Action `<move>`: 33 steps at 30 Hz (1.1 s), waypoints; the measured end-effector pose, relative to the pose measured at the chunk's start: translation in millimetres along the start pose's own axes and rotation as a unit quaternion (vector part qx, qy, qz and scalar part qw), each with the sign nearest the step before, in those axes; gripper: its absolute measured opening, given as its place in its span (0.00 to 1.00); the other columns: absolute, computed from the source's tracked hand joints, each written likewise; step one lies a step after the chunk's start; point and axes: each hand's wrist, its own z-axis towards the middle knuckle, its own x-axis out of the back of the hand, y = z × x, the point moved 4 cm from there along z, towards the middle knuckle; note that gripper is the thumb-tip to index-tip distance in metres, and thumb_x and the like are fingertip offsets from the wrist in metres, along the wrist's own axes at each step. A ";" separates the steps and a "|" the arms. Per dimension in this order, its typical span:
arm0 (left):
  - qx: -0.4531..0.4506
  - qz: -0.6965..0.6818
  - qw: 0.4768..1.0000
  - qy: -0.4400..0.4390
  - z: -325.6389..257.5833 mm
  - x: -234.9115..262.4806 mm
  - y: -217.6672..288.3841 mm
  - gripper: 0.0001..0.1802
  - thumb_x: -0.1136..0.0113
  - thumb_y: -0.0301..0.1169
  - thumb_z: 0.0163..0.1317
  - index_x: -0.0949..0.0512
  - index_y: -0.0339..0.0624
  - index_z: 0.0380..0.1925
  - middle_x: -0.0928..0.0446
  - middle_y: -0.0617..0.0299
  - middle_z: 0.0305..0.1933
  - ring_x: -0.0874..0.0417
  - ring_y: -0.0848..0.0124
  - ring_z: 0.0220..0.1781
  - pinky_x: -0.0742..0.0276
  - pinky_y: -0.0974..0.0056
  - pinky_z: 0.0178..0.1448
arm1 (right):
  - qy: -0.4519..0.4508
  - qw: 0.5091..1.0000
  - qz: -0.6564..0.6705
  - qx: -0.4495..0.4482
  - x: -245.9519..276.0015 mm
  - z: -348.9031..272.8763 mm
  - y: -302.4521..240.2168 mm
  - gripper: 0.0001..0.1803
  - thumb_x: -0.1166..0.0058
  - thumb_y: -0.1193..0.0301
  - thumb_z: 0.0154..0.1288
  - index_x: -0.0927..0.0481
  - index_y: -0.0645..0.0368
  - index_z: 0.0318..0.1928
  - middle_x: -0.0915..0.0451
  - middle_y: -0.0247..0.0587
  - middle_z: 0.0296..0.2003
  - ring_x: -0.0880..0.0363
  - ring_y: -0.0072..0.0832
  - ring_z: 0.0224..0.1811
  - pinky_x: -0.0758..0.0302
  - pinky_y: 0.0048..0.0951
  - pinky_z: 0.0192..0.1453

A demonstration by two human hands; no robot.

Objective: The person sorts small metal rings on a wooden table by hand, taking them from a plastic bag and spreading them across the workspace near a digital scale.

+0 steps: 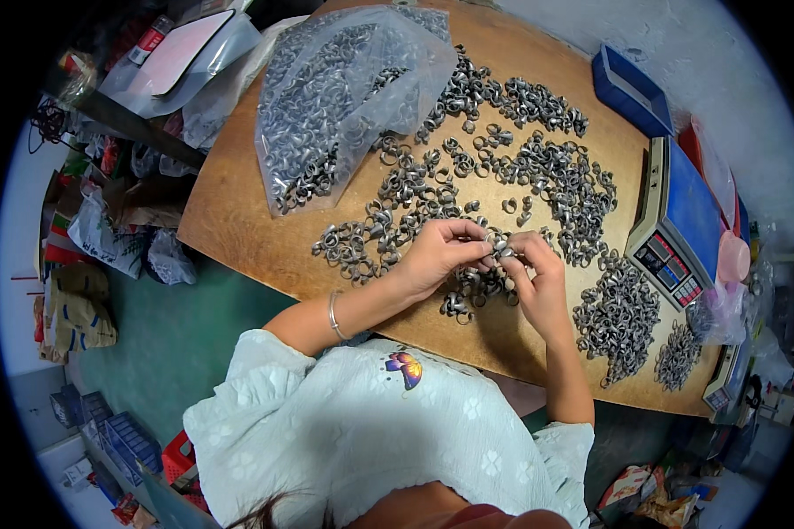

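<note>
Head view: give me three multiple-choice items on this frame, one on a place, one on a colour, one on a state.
1. Where does the clear plastic bag of metal rings lie?
A. far left part of the table
B. on the scale
C. on the floor

2. What colour is the scale top?
A. red
B. blue
C. yellow

3. What are the hands doing?
A. resting flat on the table
B. both pinching one ring between them
C. lifting the bag

Answers: 1 A, it lies on the wooden table far from the person. 2 B, its platform is blue. 3 B, left hand and right hand meet on a ring.
</note>
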 end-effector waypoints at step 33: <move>0.291 -0.133 0.941 -0.110 -45.6 -15.6 -17.9 0.11 0.40 0.30 0.61 0.24 0.37 0.41 0.22 0.63 0.38 0.20 0.75 0.37 0.23 0.73 0.41 | -0.106 0.988 0.088 0.075 -3.5 -32.0 -30.1 0.06 0.45 0.81 0.52 0.30 0.66 0.26 0.31 0.46 0.23 0.30 0.41 0.27 0.32 0.34 0.32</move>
